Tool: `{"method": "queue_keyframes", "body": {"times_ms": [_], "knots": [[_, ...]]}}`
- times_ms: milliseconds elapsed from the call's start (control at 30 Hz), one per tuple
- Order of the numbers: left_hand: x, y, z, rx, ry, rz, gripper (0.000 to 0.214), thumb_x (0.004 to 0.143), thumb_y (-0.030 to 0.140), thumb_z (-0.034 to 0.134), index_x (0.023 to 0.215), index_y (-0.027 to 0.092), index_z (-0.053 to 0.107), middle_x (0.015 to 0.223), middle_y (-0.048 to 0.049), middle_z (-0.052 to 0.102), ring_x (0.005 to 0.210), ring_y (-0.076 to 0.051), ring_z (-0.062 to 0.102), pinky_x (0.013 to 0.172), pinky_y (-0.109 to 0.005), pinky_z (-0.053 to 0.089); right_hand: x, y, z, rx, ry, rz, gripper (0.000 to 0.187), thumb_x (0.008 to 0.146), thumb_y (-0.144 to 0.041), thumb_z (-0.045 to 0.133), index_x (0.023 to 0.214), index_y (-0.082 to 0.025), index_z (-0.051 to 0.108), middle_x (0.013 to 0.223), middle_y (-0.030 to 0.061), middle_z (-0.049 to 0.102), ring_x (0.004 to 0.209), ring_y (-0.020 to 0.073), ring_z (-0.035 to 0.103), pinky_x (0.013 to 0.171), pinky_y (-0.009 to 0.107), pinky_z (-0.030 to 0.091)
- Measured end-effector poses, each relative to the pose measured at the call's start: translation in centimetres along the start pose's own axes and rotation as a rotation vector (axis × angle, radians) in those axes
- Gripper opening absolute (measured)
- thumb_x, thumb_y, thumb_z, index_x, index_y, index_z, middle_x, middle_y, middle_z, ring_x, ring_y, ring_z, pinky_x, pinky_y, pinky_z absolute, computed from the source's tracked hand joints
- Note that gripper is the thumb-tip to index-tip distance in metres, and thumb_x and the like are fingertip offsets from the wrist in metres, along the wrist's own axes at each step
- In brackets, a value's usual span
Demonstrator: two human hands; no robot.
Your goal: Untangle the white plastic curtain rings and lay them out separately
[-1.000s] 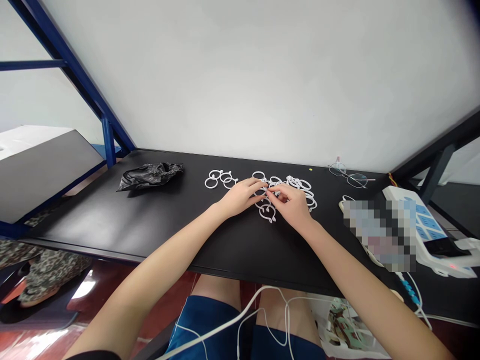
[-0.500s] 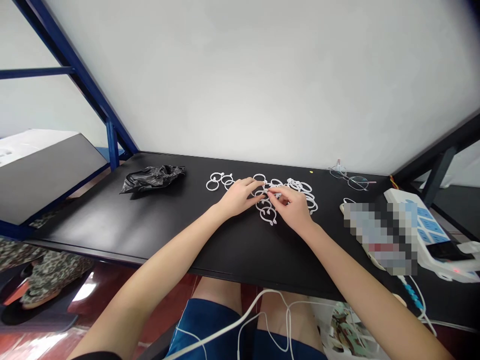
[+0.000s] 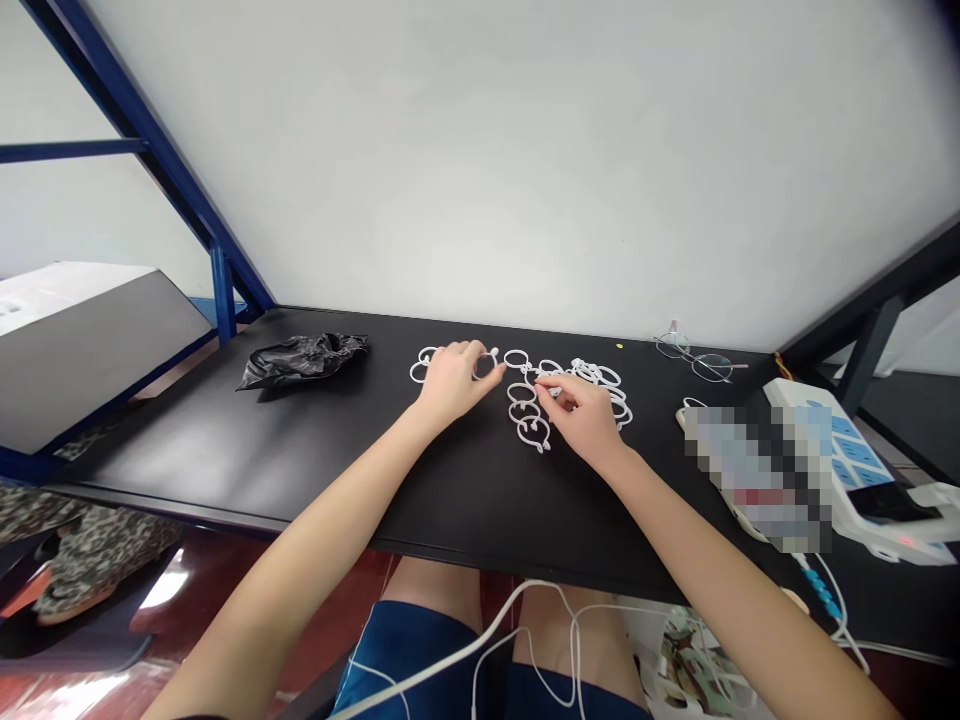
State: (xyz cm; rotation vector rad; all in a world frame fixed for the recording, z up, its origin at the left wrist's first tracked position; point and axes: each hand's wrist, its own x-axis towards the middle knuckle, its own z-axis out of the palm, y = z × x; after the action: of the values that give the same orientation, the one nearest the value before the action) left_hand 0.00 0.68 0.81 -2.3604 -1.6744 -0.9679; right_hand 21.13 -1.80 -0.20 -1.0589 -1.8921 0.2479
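Note:
Several white plastic rings (image 3: 600, 385) lie scattered in the middle of a black table (image 3: 225, 440). My left hand (image 3: 448, 380) is closed in a pinch on one white ring (image 3: 486, 364), held just above the table beside a small group of rings (image 3: 424, 364) at the left. My right hand (image 3: 583, 415) rests on the main heap, its fingers pinched on a ring there. A short row of rings (image 3: 527, 412) lies between the two hands.
A crumpled black plastic bag (image 3: 300, 357) lies at the table's left. A pair of glasses (image 3: 697, 358) sits at the back right, with a white power strip (image 3: 862, 455) and cables further right. A blue metal frame (image 3: 217, 270) rises at the left.
My left hand has left the middle heap and moved left with a ring pinched in it, toward the small left group. My right hand stays on the heap.

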Motion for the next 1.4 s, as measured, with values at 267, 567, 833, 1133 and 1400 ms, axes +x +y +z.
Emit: {"method": "queue_keyframes", "body": {"times_ms": [267, 567, 833, 1133, 1400], "knots": [[0.2, -2.6, -0.6, 0.243, -0.119, -0.224, 0.024, 0.091, 0.031, 0.051, 0.108, 0.018, 0.061, 0.105, -0.0108, 0.062, 0.099, -0.029, 0.057, 0.078, -0.037, 0.043, -0.1, -0.4, -0.1, 0.004, -0.023, -0.005, 0.011, 0.087, -0.023, 0.059, 0.081, -0.021, 0.068, 0.069, 0.0004, 0.066, 0.046, 0.0102, 0.05, 0.054, 0.027, 0.045], [0.0, -2.3, -0.5, 0.292, -0.197, -0.238, 0.025, 0.09, 0.029, 0.048, 0.107, 0.018, 0.062, 0.107, -0.0118, 0.062, 0.104, -0.03, 0.054, 0.084, -0.04, 0.042, 0.0, -0.4, -0.2, -0.005, -0.031, 0.008, 0.011, 0.087, -0.023, 0.058, 0.08, -0.02, 0.067, 0.067, -0.0002, 0.066, 0.045, 0.01, 0.049, 0.055, 0.027, 0.045], [0.0, -2.8, -0.1, 0.29, -0.198, -0.229, 0.025, 0.089, 0.019, 0.044, 0.108, 0.018, 0.062, 0.109, -0.0137, 0.061, 0.105, -0.03, 0.053, 0.085, -0.042, 0.042, 0.0, -0.4, 0.0, -0.01, -0.032, 0.004, 0.012, 0.087, -0.025, 0.058, 0.081, -0.021, 0.068, 0.069, 0.0004, 0.067, 0.046, 0.0102, 0.05, 0.054, 0.027, 0.045], [-0.3, -0.8, 0.1, -0.135, -0.163, 0.135, 0.023, 0.088, 0.017, 0.049, 0.105, 0.02, 0.063, 0.107, -0.0074, 0.063, 0.101, -0.023, 0.056, 0.09, -0.04, 0.046, 0.0, -0.4, -0.1, -0.023, -0.034, 0.018, 0.013, 0.088, -0.027, 0.057, 0.083, -0.022, 0.068, 0.069, 0.0009, 0.068, 0.045, 0.0112, 0.05, 0.054, 0.029, 0.047], [-1.2, 0.5, 1.7, -0.251, -0.319, 0.376, 0.026, 0.089, 0.012, 0.046, 0.106, 0.018, 0.065, 0.113, -0.0091, 0.063, 0.105, -0.022, 0.058, 0.094, -0.037, 0.048, 0.0, -0.2, -0.1, -0.032, -0.042, 0.018, 0.012, 0.087, -0.025, 0.057, 0.084, -0.02, 0.068, 0.077, 0.0026, 0.071, 0.048, 0.0112, 0.053, 0.054, 0.028, 0.047]]}}
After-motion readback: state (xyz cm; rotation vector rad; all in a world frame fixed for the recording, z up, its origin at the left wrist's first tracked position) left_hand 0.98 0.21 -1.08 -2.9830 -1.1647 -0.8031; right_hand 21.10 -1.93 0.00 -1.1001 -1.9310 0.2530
